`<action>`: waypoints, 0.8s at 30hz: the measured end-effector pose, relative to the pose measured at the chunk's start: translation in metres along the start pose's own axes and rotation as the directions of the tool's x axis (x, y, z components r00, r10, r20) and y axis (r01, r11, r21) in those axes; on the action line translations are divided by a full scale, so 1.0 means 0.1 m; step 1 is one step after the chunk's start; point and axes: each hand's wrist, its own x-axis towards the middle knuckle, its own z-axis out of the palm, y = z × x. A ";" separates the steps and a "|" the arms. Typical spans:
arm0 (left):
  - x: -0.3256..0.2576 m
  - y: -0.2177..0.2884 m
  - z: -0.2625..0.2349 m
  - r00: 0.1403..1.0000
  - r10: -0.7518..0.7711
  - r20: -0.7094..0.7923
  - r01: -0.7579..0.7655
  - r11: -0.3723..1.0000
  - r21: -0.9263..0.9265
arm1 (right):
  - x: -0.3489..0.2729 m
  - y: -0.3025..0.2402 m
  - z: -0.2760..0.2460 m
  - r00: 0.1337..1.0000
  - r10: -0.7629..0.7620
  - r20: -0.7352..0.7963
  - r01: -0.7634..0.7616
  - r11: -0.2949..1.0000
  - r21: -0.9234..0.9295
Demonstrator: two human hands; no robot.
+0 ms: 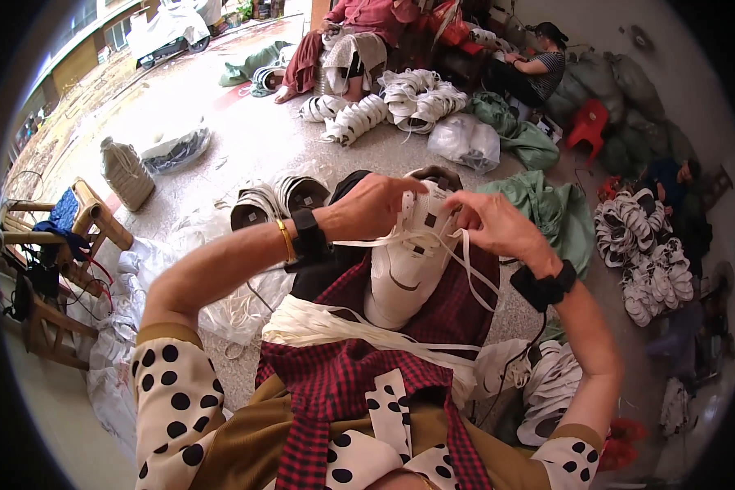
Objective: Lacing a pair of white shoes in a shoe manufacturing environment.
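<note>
A white sneaker [396, 286] rests on my lap, its toe toward me and its collar facing away. White shoelace [478, 278] passes through its lower eyelets, with loose ends hanging out on both sides. My left hand [371, 208] grips the sneaker's left eyelet edge, index finger reaching over the tongue. At the right eyelet edge, my right hand [498, 224] pinches the shoelace between thumb and fingers. A thick bundle of white laces [335, 327] lies across my lap on a red-and-black checked apron [327, 380].
More white shoes [278, 200] stand on the floor beyond my left forearm. Stacked shoes [555, 392] lie at my right, near green sacks [547, 208]. A bamboo stool [98, 220] stands at left. Other people sit beyond, near piled shoes [416, 98].
</note>
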 end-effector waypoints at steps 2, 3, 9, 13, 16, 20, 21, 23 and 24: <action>0.11 -0.02 -0.13 0.982 0.141 0.122 -0.152 0.984 0.094 | 0.13 -0.08 -0.11 0.992 -0.073 -0.104 0.045 0.968 -0.247; 0.16 -0.03 -0.18 0.959 0.202 0.197 -0.224 0.970 0.099 | 0.20 -0.12 -0.07 0.990 -0.065 -0.126 0.045 0.987 -0.155; 0.26 -0.16 -0.38 0.855 0.310 0.414 -0.397 0.907 0.141 | 0.33 -0.16 0.48 0.980 0.070 -0.188 -0.011 0.955 0.297; 0.21 -0.24 -0.32 0.836 0.464 0.292 -0.495 0.868 0.035 | 0.34 -0.06 0.64 0.956 0.009 -0.293 0.045 0.983 0.178; 0.20 -0.24 -0.30 0.864 0.369 0.341 -0.433 0.892 0.129 | 0.40 -0.05 0.72 0.947 0.047 -0.318 0.009 0.985 0.172; 0.20 -0.17 -0.31 0.846 0.460 0.271 -0.513 0.841 0.175 | 0.26 -0.05 0.48 0.899 -0.239 -0.367 0.116 0.938 -0.327; 0.20 -0.14 -0.30 0.848 0.461 0.263 -0.518 0.826 0.223 | 0.14 -0.02 0.33 0.905 -0.246 -0.347 0.093 0.911 -0.402; 0.18 -0.04 -0.23 0.848 0.494 0.195 -0.530 0.808 0.258 | -0.12 0.03 -0.01 0.923 -0.020 -0.385 -0.107 0.946 -0.307; 0.20 0.03 -0.16 0.848 0.491 0.199 -0.528 0.810 0.255 | -0.25 0.03 -0.12 0.910 0.061 -0.409 -0.169 0.957 -0.234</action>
